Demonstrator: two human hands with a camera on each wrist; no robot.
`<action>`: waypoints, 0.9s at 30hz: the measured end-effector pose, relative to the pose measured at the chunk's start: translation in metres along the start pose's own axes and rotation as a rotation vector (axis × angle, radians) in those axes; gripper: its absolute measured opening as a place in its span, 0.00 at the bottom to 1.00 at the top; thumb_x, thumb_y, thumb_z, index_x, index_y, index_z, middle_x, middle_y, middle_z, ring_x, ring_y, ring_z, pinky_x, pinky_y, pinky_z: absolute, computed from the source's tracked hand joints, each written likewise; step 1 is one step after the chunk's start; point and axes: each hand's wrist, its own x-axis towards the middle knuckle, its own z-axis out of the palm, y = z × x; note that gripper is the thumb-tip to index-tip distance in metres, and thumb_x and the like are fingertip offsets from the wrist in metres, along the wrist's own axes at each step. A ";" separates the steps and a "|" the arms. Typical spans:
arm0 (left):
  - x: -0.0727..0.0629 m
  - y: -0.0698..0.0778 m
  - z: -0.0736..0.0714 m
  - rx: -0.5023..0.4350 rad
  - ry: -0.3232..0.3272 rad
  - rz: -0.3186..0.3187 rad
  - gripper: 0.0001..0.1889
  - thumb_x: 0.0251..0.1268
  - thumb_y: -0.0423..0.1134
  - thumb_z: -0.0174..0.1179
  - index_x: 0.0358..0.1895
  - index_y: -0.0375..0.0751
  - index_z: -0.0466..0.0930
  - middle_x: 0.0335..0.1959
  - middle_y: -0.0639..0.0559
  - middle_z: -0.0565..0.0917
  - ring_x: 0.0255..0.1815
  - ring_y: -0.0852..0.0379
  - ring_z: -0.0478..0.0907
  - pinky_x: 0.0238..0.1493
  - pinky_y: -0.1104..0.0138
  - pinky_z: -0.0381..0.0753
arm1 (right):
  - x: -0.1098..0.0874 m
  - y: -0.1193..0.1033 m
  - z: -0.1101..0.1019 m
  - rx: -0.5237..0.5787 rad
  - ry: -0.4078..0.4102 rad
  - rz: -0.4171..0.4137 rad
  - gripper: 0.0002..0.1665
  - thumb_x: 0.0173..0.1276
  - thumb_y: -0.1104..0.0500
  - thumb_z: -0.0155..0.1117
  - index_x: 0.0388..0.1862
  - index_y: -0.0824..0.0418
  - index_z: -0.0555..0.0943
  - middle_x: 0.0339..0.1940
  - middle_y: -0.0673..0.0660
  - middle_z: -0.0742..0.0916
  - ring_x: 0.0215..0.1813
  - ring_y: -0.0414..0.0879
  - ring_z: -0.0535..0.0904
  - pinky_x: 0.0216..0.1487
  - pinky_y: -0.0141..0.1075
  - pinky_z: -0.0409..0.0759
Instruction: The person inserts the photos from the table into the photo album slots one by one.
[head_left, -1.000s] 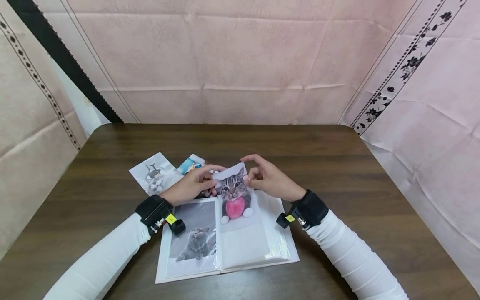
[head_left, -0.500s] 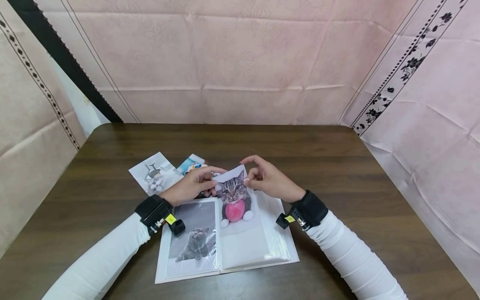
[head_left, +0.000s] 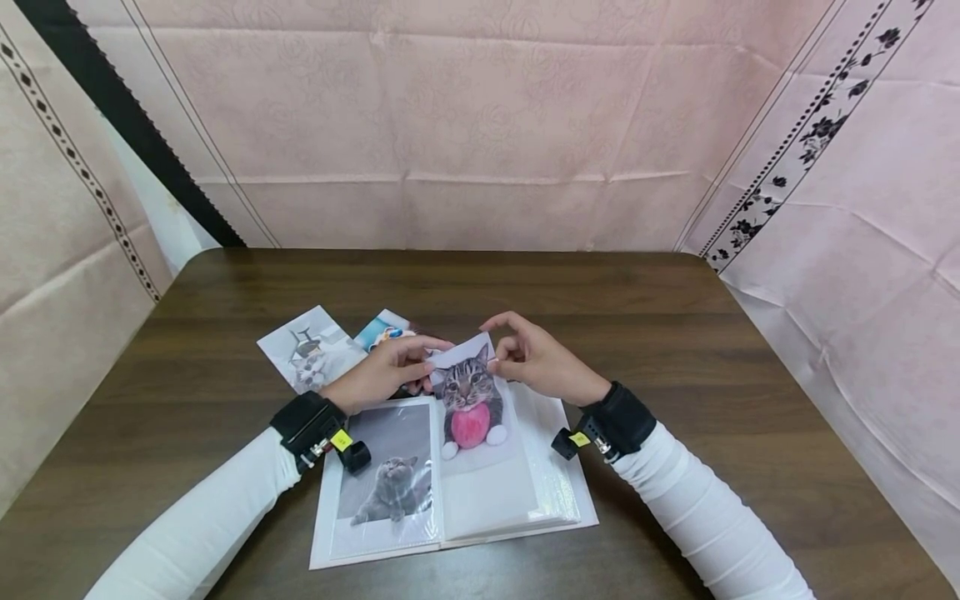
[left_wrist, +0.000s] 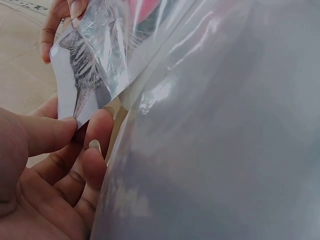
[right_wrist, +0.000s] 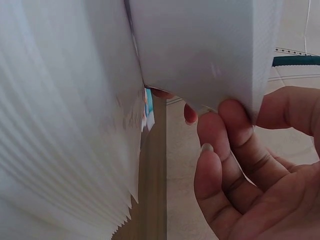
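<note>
A photo album point(head_left: 487, 504) lies spread on the table. Its left page carries a photo of a grey cat point(head_left: 395, 487). Over the right page, a photo of a tabby cat with a pink ball point(head_left: 470, 392) sits mostly inside a clear sleeve, its top edge sticking out. My left hand point(head_left: 390, 367) pinches the upper left corner between thumb and fingers; the left wrist view shows the sleeve's plastic point(left_wrist: 112, 65) overlapping the cat's face. At the upper right edge, my right hand point(head_left: 543, 358) pinches the same photo. White album pages point(right_wrist: 65, 125) fan out in the right wrist view.
Behind my left hand lie a pale photo with a grey drawing-like picture point(head_left: 311, 350) and a blue-toned photo point(head_left: 382, 325), partly covered by the hand. The brown wooden table point(head_left: 637, 308) meets a pink cloth backdrop point(head_left: 495, 125) at its far edge.
The tabby cat photo has slid slightly down, deeper into the sleeve. Both hands keep their grip and have barely moved.
</note>
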 end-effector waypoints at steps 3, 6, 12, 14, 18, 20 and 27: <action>0.000 0.000 0.000 0.000 0.005 -0.002 0.20 0.79 0.33 0.52 0.69 0.50 0.75 0.33 0.43 0.83 0.34 0.49 0.81 0.36 0.67 0.79 | 0.001 0.001 0.000 -0.011 -0.001 -0.002 0.29 0.71 0.69 0.63 0.68 0.63 0.66 0.28 0.55 0.81 0.33 0.48 0.74 0.36 0.32 0.71; 0.000 -0.001 0.000 0.000 0.003 0.003 0.21 0.78 0.32 0.52 0.69 0.50 0.75 0.33 0.43 0.83 0.34 0.50 0.81 0.36 0.67 0.79 | 0.002 0.002 0.000 -0.019 -0.002 -0.002 0.30 0.71 0.68 0.64 0.68 0.65 0.65 0.28 0.55 0.81 0.33 0.49 0.73 0.36 0.32 0.71; 0.000 -0.003 0.001 0.003 0.000 0.001 0.21 0.78 0.32 0.52 0.69 0.51 0.76 0.33 0.44 0.83 0.34 0.51 0.82 0.36 0.67 0.80 | 0.002 0.003 0.000 -0.020 -0.001 -0.009 0.29 0.71 0.69 0.64 0.68 0.65 0.66 0.28 0.55 0.81 0.33 0.49 0.74 0.37 0.32 0.71; -0.001 -0.004 0.001 0.012 -0.001 0.003 0.21 0.78 0.32 0.52 0.69 0.51 0.75 0.33 0.44 0.83 0.34 0.51 0.82 0.37 0.67 0.80 | 0.001 0.004 0.001 -0.018 0.000 -0.008 0.29 0.71 0.69 0.64 0.67 0.64 0.66 0.28 0.55 0.81 0.33 0.49 0.74 0.37 0.32 0.71; -0.002 -0.004 0.002 0.022 0.006 -0.011 0.21 0.78 0.33 0.53 0.69 0.53 0.76 0.33 0.45 0.83 0.34 0.51 0.82 0.37 0.68 0.80 | 0.001 0.004 0.003 -0.013 -0.003 -0.009 0.29 0.71 0.69 0.64 0.67 0.64 0.66 0.28 0.54 0.81 0.33 0.49 0.74 0.38 0.32 0.71; -0.003 -0.004 0.002 0.025 0.008 -0.007 0.21 0.78 0.33 0.53 0.69 0.51 0.76 0.33 0.44 0.84 0.35 0.51 0.82 0.37 0.68 0.79 | 0.002 0.004 0.004 -0.012 -0.005 -0.011 0.29 0.71 0.69 0.64 0.67 0.64 0.66 0.28 0.54 0.81 0.33 0.49 0.74 0.38 0.32 0.71; 0.000 -0.001 0.001 0.020 -0.003 -0.001 0.20 0.78 0.33 0.53 0.69 0.50 0.76 0.35 0.42 0.83 0.35 0.50 0.81 0.38 0.68 0.79 | 0.002 0.004 0.001 -0.029 0.007 -0.012 0.28 0.70 0.69 0.64 0.66 0.63 0.67 0.28 0.55 0.81 0.33 0.49 0.74 0.37 0.32 0.72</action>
